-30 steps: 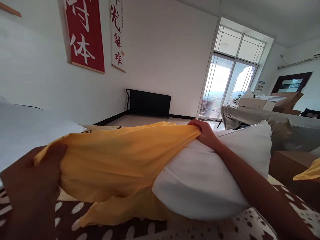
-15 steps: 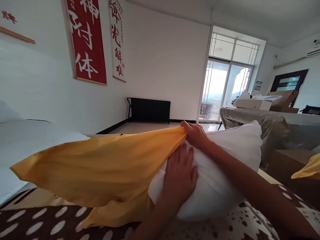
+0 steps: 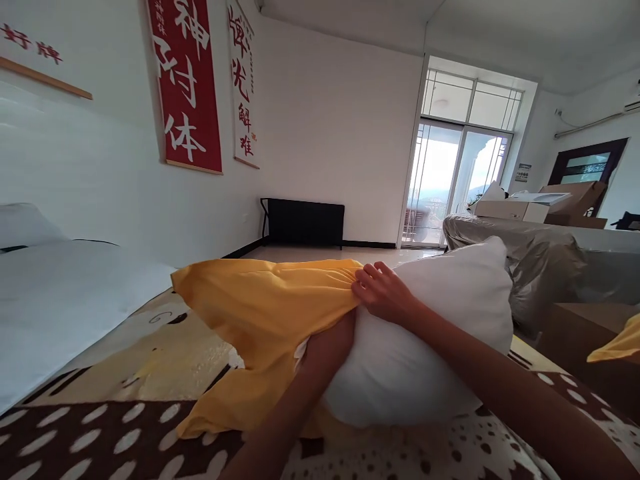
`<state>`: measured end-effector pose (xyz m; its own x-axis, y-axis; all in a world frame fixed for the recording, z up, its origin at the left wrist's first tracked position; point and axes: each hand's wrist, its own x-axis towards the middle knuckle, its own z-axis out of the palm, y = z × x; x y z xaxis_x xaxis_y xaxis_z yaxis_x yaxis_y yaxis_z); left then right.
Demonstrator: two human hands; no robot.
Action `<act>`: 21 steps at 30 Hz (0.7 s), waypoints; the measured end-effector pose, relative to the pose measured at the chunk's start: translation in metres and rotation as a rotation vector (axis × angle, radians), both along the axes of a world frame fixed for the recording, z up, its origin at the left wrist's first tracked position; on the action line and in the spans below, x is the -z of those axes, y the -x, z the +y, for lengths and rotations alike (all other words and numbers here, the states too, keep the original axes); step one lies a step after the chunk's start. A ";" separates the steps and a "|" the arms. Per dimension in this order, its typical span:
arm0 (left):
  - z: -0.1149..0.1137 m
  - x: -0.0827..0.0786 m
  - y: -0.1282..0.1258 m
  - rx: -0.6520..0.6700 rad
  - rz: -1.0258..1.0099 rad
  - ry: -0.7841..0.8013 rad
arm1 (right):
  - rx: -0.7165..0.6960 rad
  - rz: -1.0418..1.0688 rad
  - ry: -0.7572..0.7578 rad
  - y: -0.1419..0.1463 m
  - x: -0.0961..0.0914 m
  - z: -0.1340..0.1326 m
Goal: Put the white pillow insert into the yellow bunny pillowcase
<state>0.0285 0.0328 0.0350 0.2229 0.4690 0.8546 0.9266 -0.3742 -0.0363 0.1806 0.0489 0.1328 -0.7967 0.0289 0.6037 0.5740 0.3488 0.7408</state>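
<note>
A yellow pillowcase [image 3: 270, 293] lies stretched in front of me, its opening facing right. The white pillow [image 3: 425, 340] is partly inside that opening, with most of it still showing on the right. My right hand [image 3: 384, 291] is closed on the gathered upper edge of the pillowcase, just over the pillow. My left forearm [image 3: 320, 360] reaches into the opening beside the pillow; the case hides that hand and its fingers.
Brown-and-cream patterned bedding [image 3: 125, 427] lies underneath. Another white pillow [image 3: 80, 300] rests at the left. On the right are a cardboard box [image 3: 575, 327], a bit of yellow cloth [image 3: 620, 340] and plastic-wrapped furniture [image 3: 540, 260] with boxes on top.
My left hand has gone from lying on the pillow into the pillowcase. The case's far left end has drawn in to the right and bunched up. My right hand keeps its grip, slightly lower.
</note>
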 end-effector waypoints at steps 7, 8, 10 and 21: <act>-0.066 0.034 -0.021 0.044 0.228 -0.102 | -0.125 0.077 0.029 0.002 0.003 0.017; -0.063 0.035 -0.021 0.021 0.206 -0.055 | -0.134 0.068 0.028 0.003 0.005 0.014; -0.045 0.034 -0.019 -0.003 0.157 0.044 | -0.149 0.010 0.036 0.007 0.010 0.005; -0.020 0.045 -0.012 0.160 0.300 -0.095 | 0.048 -0.007 0.415 0.001 0.035 0.014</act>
<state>0.0406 0.0130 -0.0099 0.5347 0.3293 0.7783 0.7994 -0.4959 -0.3393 0.1799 0.0632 0.0973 -0.7926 0.3057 0.5275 0.5923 0.5918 0.5469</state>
